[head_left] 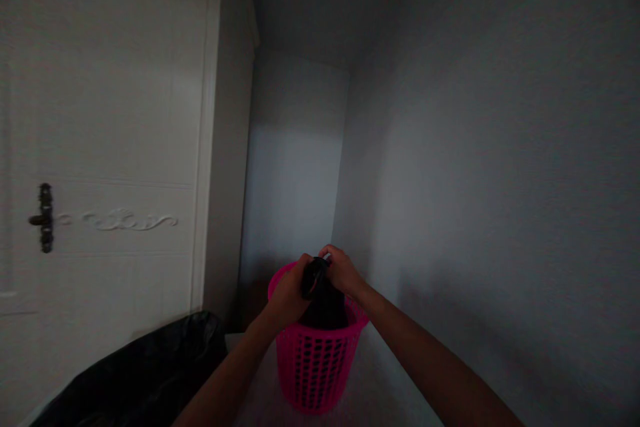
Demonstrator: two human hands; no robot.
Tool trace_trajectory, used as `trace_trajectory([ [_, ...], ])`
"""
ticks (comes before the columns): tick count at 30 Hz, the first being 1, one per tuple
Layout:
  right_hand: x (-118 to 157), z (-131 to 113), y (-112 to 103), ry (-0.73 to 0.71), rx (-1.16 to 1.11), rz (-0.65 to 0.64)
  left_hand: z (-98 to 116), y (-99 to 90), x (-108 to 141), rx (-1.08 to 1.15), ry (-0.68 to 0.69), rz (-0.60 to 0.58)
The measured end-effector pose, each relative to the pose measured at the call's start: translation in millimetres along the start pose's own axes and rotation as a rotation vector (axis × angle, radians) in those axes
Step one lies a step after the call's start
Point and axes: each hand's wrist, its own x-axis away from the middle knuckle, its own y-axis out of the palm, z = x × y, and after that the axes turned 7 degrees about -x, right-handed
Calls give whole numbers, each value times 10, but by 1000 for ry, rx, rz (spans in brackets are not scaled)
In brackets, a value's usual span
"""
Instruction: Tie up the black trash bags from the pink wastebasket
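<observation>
Over a pink plastic laundry basket (320,373) with slotted sides, both hands hold a piece of black cloth (325,307). My left hand (293,290) is closed around its bunched upper edge. My right hand (341,270) pinches the cloth close beside it, fingers curled toward the left hand. The lower part of the cloth hangs into the basket's mouth. Dim light hides what kind of garment it is and what else lies in the basket.
On the left stands a white wardrobe (125,113) with a dark metal handle (46,219). A large black plastic bag (145,367) lies in front of it. A plain grey wall (475,180) rises close on the right.
</observation>
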Motion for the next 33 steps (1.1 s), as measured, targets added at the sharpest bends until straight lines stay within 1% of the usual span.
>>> trace_trajectory([
  [3, 49, -47, 7, -69, 53, 4, -63, 32, -6, -73, 73, -36],
  [5, 57, -64, 14, -117, 88, -36, -83, 32, -9, -109, 94, -30],
  [7, 47, -71, 18, -125, 105, -87, -83, 8, -16, -136, 98, -10],
  [9, 39, -83, 21, -85, 98, -143, -74, -33, -29, -150, 93, 19],
  [12, 60, -130, 16, -18, 61, -266, -78, -95, -60, -136, 93, 35],
  [15, 112, -191, -11, 35, -71, -439, -116, -128, -95, -100, 100, 8],
  [17, 137, -207, -41, 73, -151, -526, -148, -140, -112, -83, 108, -21],
  [19, 141, -189, -69, 96, -125, -524, -174, -154, -120, -83, 123, -60],
  [23, 97, -90, -85, 104, 34, -402, -199, -184, -114, -123, 140, -132],
  [26, 73, -29, -69, 95, 63, -323, -207, -200, -95, -143, 154, -161],
  [28, 77, -9, -56, 104, 68, -292, -216, -207, -80, -146, 164, -165],
  [30, 90, 0, -47, 147, 58, -320, -234, -209, -68, -138, 171, -166],
  [33, 108, -2, -40, 225, 29, -411, -277, -205, -72, -106, 171, -155],
])
